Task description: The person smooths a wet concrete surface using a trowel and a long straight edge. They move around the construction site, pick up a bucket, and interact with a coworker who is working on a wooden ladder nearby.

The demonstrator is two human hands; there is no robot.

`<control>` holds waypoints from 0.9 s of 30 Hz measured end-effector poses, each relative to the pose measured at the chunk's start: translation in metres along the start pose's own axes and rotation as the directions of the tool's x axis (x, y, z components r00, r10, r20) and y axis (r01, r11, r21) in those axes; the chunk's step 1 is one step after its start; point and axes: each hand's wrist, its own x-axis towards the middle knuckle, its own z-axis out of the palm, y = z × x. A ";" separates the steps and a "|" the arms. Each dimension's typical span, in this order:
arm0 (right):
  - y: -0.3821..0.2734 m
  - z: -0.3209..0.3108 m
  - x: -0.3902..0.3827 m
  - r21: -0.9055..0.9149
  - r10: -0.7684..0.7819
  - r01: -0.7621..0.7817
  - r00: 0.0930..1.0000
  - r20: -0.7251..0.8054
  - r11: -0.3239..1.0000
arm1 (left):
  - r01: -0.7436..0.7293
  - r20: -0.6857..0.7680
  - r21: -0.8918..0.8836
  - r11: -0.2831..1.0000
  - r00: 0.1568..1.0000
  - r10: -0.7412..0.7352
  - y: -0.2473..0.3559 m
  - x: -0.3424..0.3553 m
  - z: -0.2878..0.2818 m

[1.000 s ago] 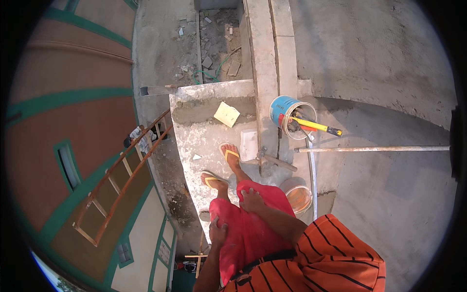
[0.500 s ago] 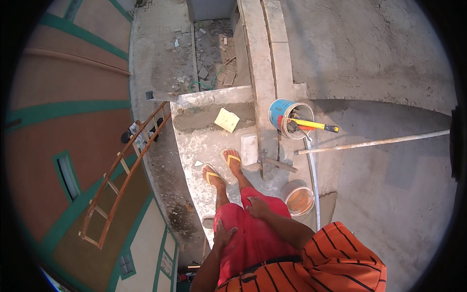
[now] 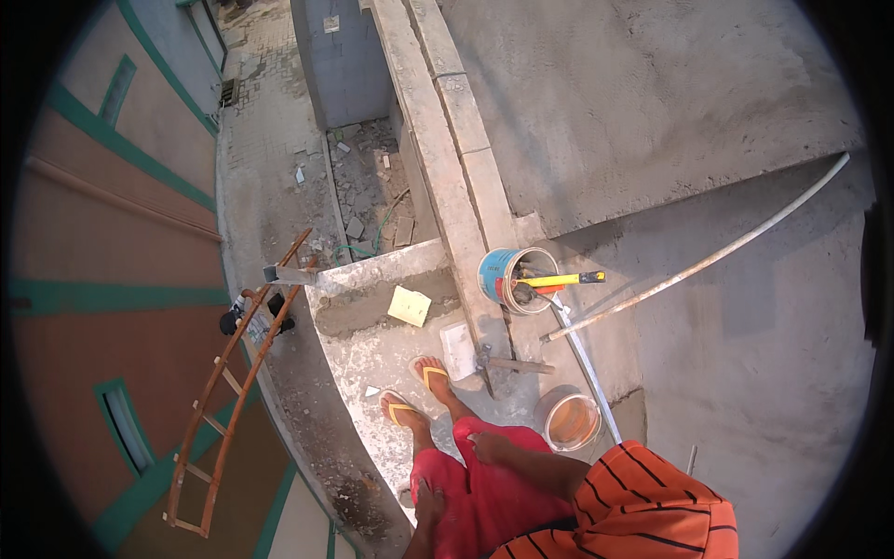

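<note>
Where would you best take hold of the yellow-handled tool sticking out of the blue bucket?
Grip the yellow-handled tool by its black-tipped handle end, coming from the right of the blue bucket. The handle lies nearly level and juts out over the rim there, while its head is buried among other tools inside.

Concrete ledge (image 3: 372, 359): yellow sponge (image 3: 409, 306), blue bucket (image 3: 503, 275), orange bucket (image 3: 569, 421).
</note>
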 end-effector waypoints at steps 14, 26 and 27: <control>0.012 0.040 0.005 0.002 -0.064 0.065 0.982 -0.175 0.998 | 0.138 0.067 0.044 0.989 0.988 -0.140 0.002 -0.008 -0.013; 0.015 0.033 0.005 0.007 0.010 -0.009 0.999 -0.049 1.000 | 0.144 0.056 0.037 0.989 0.988 -0.146 -0.010 0.000 0.003; 0.012 0.031 0.005 0.006 0.013 -0.012 0.999 -0.044 1.000 | 0.143 0.052 0.039 0.989 0.988 -0.145 -0.012 0.001 0.004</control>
